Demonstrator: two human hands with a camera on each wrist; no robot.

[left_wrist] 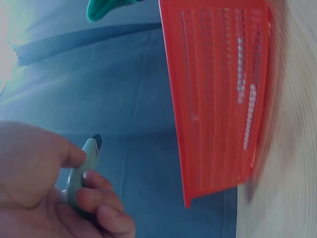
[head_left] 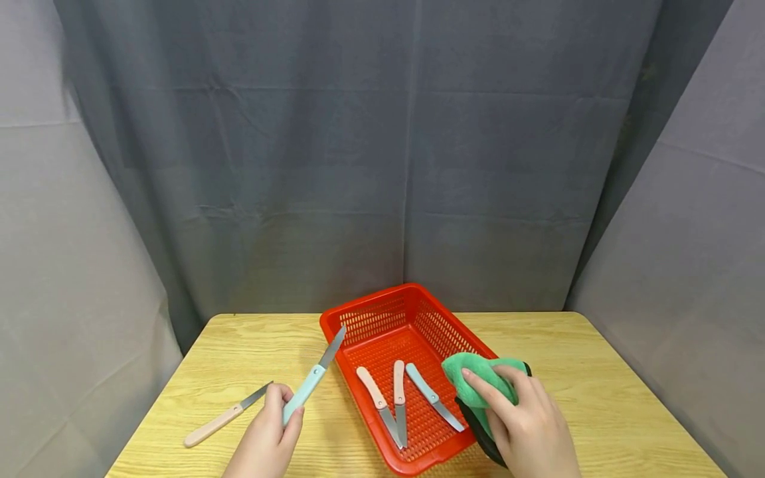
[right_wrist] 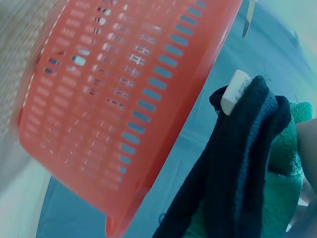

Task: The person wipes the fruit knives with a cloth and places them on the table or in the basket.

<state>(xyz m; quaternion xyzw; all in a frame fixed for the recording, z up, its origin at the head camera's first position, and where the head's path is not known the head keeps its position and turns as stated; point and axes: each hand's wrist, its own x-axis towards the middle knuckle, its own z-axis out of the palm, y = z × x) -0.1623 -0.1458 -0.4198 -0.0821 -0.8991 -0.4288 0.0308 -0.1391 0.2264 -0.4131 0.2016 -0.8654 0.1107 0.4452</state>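
Observation:
My left hand (head_left: 267, 431) grips the light blue handle of a knife (head_left: 313, 382), its blade pointing up and away beside the basket's left rim. The left wrist view shows fingers curled round that handle (left_wrist: 81, 173). In my right hand (head_left: 526, 425) is a bunched green cloth (head_left: 478, 375) with a black edge, held over the right side of the red basket (head_left: 430, 459). The right wrist view shows the cloth's dark border (right_wrist: 237, 163) and a white tag (right_wrist: 236, 92). Inside the basket lie two pink-handled knives (head_left: 372, 387) (head_left: 399, 392) and a blue-handled knife (head_left: 423, 385).
Another knife (head_left: 215, 425) with a pale pinkish handle lies on the wooden table (head_left: 263, 345), left of my left hand. A grey curtain (head_left: 299, 166) hangs behind the table, and pale cloth walls (head_left: 687, 265) stand at both sides.

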